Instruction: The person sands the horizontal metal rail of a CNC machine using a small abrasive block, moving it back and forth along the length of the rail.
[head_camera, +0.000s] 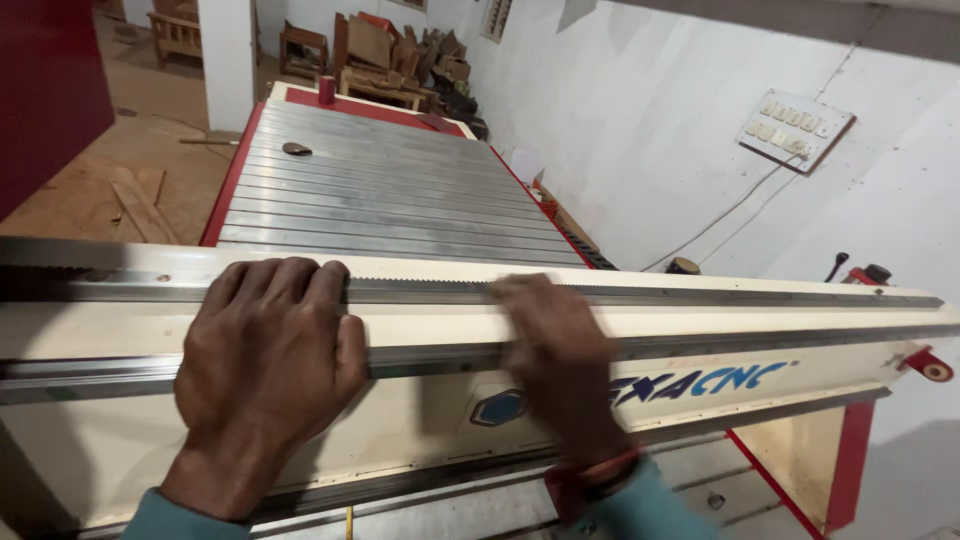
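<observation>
The cream-painted gantry beam (700, 345) of a large routing machine is being held by both hands, and it is stretching across the whole view from 9 o'clock to 3 o'clock, just in front of the person. The left hand (270, 345) is being laid flat on the beam's top face, with the fingers hooked over the toothed steel rack (720, 294) that is running along its upper edge. The right hand (560, 360) is being pressed on the same face, a little toward 3 o'clock; it is blurred, so it cannot be told whether its fingers are spread or closed together. Nothing is being pinched by either hand.

The beam is being judged as heavy and fully stiff, made of painted metal with polished steel guide rails (100, 375) below the rack. The painted face is looking smooth and probably slippery, while the rack teeth are looking sharp and are better avoided by fingertips. A sure hold is being offered by the upper edge, where the left fingers are already curling.

Toward 12 o'clock, the slotted grey aluminium bed (390, 195) with its red frame (235, 170) is being seen, ribbed in long straight strips. Wooden furniture pieces (400, 60) are being stacked far behind it, and a white switch panel (797, 128) is being mounted on the wall at 2 o'clock.
</observation>
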